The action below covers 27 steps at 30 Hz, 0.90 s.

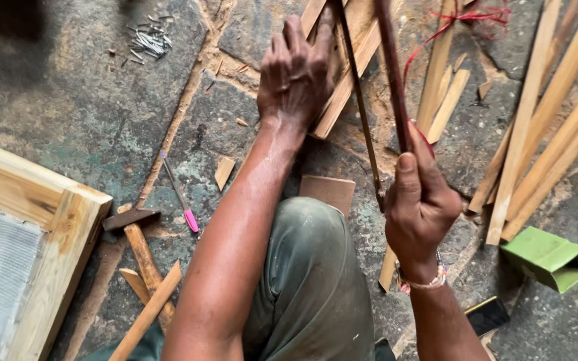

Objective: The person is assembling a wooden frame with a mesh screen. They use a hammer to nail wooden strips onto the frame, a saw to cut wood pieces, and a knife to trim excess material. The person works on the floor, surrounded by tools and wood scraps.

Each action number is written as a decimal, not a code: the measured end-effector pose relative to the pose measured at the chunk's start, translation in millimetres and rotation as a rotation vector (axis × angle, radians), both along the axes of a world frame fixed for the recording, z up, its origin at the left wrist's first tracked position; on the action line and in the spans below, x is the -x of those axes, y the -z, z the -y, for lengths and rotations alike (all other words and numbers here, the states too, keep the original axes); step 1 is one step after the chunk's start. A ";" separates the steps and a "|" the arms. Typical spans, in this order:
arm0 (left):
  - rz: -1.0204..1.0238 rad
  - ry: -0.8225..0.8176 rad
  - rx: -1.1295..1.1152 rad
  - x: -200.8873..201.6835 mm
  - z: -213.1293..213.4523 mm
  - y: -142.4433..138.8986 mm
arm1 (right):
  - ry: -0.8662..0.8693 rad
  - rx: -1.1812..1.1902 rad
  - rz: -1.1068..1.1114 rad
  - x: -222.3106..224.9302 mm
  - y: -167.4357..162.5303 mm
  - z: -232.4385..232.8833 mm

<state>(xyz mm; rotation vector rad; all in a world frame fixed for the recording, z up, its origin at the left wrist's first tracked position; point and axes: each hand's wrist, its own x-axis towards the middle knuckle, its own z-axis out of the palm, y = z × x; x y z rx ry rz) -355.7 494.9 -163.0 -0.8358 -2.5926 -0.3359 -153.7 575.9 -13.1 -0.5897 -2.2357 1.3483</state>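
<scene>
Pressing flat, left hand [296, 77] pins wood strip [346, 80]; right hand [419, 200] fists bow saw [389, 73].

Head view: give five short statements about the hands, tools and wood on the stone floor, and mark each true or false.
1. The right hand grips the dark frame of a hand saw. True.
2. The left hand presses flat on the pale wooden strip. True.
3. The wooden-handled hammer is held in the left hand. False: it lies on the floor beside the wooden frame.
4. The folded green paper box lies by the right forearm. True.
5. The pile of small steel nails sits on the green box. False: it lies on bare stone, top left.
</scene>
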 end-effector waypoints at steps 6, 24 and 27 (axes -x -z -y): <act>0.043 0.017 0.021 -3.2 2.4 -11.0 | -0.065 -0.103 -0.092 60.2 43.6 -28.7; 0.063 0.021 0.004 -4.8 3.7 -17.6 | 0.014 -0.089 0.083 18.5 10.2 -5.1; 0.062 0.022 0.033 -5.0 8.0 -16.9 | -0.031 -0.037 0.099 18.5 -13.6 8.4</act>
